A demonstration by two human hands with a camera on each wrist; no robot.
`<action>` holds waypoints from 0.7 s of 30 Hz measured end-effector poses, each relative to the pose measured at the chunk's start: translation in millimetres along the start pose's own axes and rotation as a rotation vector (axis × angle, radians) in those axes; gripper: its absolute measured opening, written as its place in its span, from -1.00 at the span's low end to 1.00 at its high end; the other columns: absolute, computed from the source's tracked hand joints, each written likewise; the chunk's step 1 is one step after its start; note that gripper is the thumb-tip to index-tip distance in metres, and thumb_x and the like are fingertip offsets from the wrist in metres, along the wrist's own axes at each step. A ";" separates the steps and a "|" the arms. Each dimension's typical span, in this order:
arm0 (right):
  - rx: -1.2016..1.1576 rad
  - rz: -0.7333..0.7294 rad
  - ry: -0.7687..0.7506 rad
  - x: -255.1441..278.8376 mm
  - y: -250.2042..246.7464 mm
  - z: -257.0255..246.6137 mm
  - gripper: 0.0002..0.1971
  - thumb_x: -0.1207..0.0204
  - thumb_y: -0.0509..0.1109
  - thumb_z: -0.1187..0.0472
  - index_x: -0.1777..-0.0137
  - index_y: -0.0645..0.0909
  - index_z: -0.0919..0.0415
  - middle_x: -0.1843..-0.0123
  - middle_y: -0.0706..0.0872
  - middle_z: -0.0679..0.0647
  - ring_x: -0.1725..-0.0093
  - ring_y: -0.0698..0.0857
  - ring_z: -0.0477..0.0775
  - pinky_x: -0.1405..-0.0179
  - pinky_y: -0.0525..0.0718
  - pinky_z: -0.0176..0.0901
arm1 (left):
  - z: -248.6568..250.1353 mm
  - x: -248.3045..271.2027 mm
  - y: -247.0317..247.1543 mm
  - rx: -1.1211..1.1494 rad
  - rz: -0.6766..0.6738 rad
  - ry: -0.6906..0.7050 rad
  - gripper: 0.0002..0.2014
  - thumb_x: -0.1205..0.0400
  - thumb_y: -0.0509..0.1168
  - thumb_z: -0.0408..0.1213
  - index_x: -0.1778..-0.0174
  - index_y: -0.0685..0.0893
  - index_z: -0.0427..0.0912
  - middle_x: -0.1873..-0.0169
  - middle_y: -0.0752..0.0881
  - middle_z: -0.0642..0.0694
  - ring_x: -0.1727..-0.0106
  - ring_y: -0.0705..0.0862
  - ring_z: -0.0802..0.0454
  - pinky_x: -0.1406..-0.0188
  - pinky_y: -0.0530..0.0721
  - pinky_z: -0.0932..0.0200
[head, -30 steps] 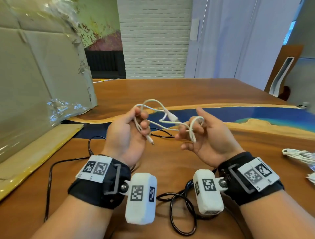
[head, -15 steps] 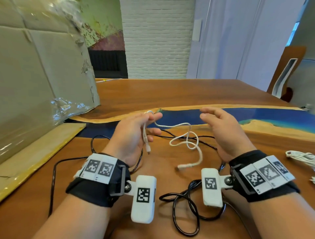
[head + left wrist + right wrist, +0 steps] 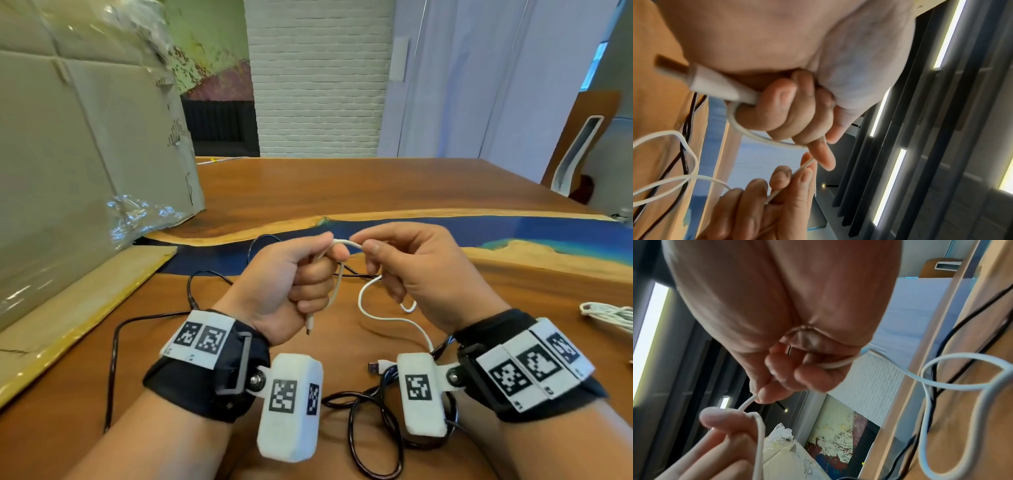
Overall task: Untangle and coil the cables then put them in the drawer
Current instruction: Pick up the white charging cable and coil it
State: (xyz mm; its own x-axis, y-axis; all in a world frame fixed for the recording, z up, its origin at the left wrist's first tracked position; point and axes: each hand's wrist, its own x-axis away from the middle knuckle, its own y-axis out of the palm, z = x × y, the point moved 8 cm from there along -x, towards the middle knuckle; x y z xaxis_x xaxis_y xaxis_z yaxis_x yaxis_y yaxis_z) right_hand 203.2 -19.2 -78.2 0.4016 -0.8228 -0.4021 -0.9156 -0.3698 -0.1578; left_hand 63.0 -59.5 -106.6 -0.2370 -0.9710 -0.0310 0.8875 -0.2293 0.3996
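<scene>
My left hand [image 3: 308, 270] is fisted round a thin white cable [image 3: 363, 305], whose small plug [image 3: 309, 323] hangs out below the fist. In the left wrist view the white cable [image 3: 756, 136] loops round the curled fingers beside its plug [image 3: 715, 82]. My right hand [image 3: 394, 260] pinches the same white cable [image 3: 962, 382] just right of the left thumb. The slack drops in a loop to the table and ends in a USB plug [image 3: 376, 367] between my wrists. A black cable [image 3: 373, 431] lies tangled under my wrists. No drawer is in view.
A large cardboard box [image 3: 78, 164] wrapped in plastic stands at the left on a flat cardboard sheet [image 3: 68, 318]. Another black cable [image 3: 116, 349] trails across the wooden table [image 3: 342, 188]. A white cable bundle [image 3: 609, 317] lies at the right edge. A chair [image 3: 582, 144] stands beyond the table.
The right hand, which had let go of the white cable half a second ago, has come back and pinches it beside the left thumb. The left hand has closed into a fist round it.
</scene>
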 end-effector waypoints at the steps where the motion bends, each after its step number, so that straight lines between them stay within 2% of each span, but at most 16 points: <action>1: 0.017 0.023 -0.029 -0.1 -3.4 -2.8 -0.85 -0.66 0.43 0.37 -0.06 0.84 0.24 0.38 0.70 0.11 0.57 0.52 -0.14 0.53 0.49 -0.37 | -0.8 1.2 1.6 -0.022 -0.001 -0.013 -0.67 -0.71 0.19 -0.12 0.22 0.73 -0.21 0.63 0.16 0.09 0.65 0.08 0.16 0.62 0.13 0.24; 4: 0.048 0.069 -0.088 0.0 -10.3 -7.4 -0.89 -0.61 0.48 0.40 -0.04 0.84 0.30 0.39 0.74 -0.01 0.52 0.60 -0.22 0.45 0.50 -0.50 | -2.4 4.9 7.9 -0.079 -0.006 -0.025 -0.62 -0.74 0.17 -0.13 0.20 0.81 -0.22 0.59 0.10 0.06 0.58 0.03 0.08 0.50 0.48 0.20; 5: 0.046 0.075 -0.090 -0.1 -11.7 -7.7 -0.89 -0.60 0.49 0.39 -0.04 0.84 0.32 0.39 0.76 -0.03 0.49 0.61 -0.22 0.44 0.51 -0.49 | -1.7 5.7 9.9 -0.067 -0.013 -0.020 -0.62 -0.74 0.17 -0.13 0.15 0.84 -0.23 0.58 0.11 0.07 0.57 0.03 0.09 0.50 0.48 0.21; 7: 0.069 0.073 -0.081 -0.7 -13.4 -7.2 -0.89 -0.61 0.49 0.36 -0.05 0.84 0.31 0.39 0.76 -0.03 0.48 0.62 -0.22 0.44 0.52 -0.48 | 1.5 6.0 14.6 0.016 -0.047 0.004 -0.61 -0.73 0.16 -0.13 -0.01 0.86 -0.26 0.56 0.14 0.09 0.57 0.04 0.13 0.57 0.32 0.26; 9: 0.128 0.041 -0.049 -1.5 -11.4 -4.5 -0.85 -0.65 0.46 0.32 -0.10 0.85 0.18 0.38 0.76 0.03 0.52 0.58 -0.19 0.47 0.50 -0.43 | 4.5 3.9 16.8 0.160 -0.068 0.038 -0.61 -0.76 0.14 -0.18 -0.19 0.82 -0.30 0.53 0.20 0.08 0.57 0.06 0.15 0.59 0.20 0.29; 10: 0.163 0.002 -0.020 -2.0 -8.0 -1.9 -0.80 -0.68 0.42 0.31 -0.17 0.83 0.06 0.36 0.77 0.06 0.52 0.56 -0.15 0.47 0.51 -0.37 | 5.5 2.3 16.5 0.235 -0.065 0.059 -0.61 -0.76 0.13 -0.21 -0.27 0.77 -0.34 0.51 0.26 0.07 0.57 0.09 0.15 0.59 0.20 0.30; 13: 0.301 -0.192 0.093 -0.7 6.4 8.7 -0.60 -0.77 0.31 0.31 -0.40 0.68 -0.20 0.17 0.85 0.01 0.46 0.55 0.03 0.43 0.58 -0.26 | 6.5 -1.9 13.0 0.379 -0.004 0.128 -0.61 -0.79 0.10 -0.26 -0.43 0.63 -0.38 0.43 0.45 0.05 0.58 0.33 0.19 0.52 0.45 0.31; 15: 0.409 -0.300 0.142 2.7 12.3 12.9 -0.56 -0.78 0.29 0.31 -0.44 0.66 -0.27 0.09 0.87 -0.07 0.45 0.60 0.03 0.37 0.66 -0.22 | 11.1 -3.3 5.0 0.435 0.067 0.199 -0.63 -0.83 0.08 -0.27 -0.44 0.61 -0.37 0.36 0.60 0.04 0.47 0.57 0.17 0.32 0.70 0.25; 17: 0.481 -0.356 0.178 5.7 18.0 16.8 -0.60 -0.78 0.30 0.28 -0.42 0.68 -0.25 0.10 0.88 -0.09 0.48 0.61 0.00 0.32 0.70 -0.20 | 18.3 -3.2 -7.4 0.504 0.139 0.282 -0.66 -0.84 0.11 -0.27 -0.40 0.65 -0.36 0.24 0.75 0.01 0.22 0.79 0.11 -0.02 0.81 0.13; 19: 0.509 -0.372 0.182 7.0 24.8 19.3 -0.64 -0.78 0.31 0.20 -0.43 0.67 -0.23 0.16 0.88 -0.07 0.41 0.66 -0.08 0.20 0.66 -0.32 | 21.8 -3.5 -19.0 0.507 0.206 0.353 -0.69 -0.84 0.10 -0.28 -0.32 0.69 -0.31 0.07 0.84 -0.04 -0.05 0.85 0.03 -0.31 0.73 -0.03; 21: 0.560 -0.412 0.161 7.7 35.4 18.5 -0.69 -0.78 0.31 0.14 -0.42 0.70 -0.21 0.20 0.87 -0.09 0.14 0.75 -0.02 -0.10 0.69 -0.16 | 20.5 -3.4 -24.9 0.447 0.277 0.391 -0.70 -0.86 0.07 -0.30 -0.34 0.66 -0.27 -0.05 0.86 -0.06 -0.20 0.84 -0.01 -0.44 0.62 -0.08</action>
State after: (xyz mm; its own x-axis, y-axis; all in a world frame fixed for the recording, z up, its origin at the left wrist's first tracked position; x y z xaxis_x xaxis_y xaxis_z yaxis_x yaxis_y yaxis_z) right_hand 173.6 -30.6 -103.6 0.6754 -0.7332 -0.0791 -0.5438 -0.4227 -0.7250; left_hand 33.6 -49.1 -97.6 0.2127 -0.9623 -0.1697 0.6256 0.0007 0.7801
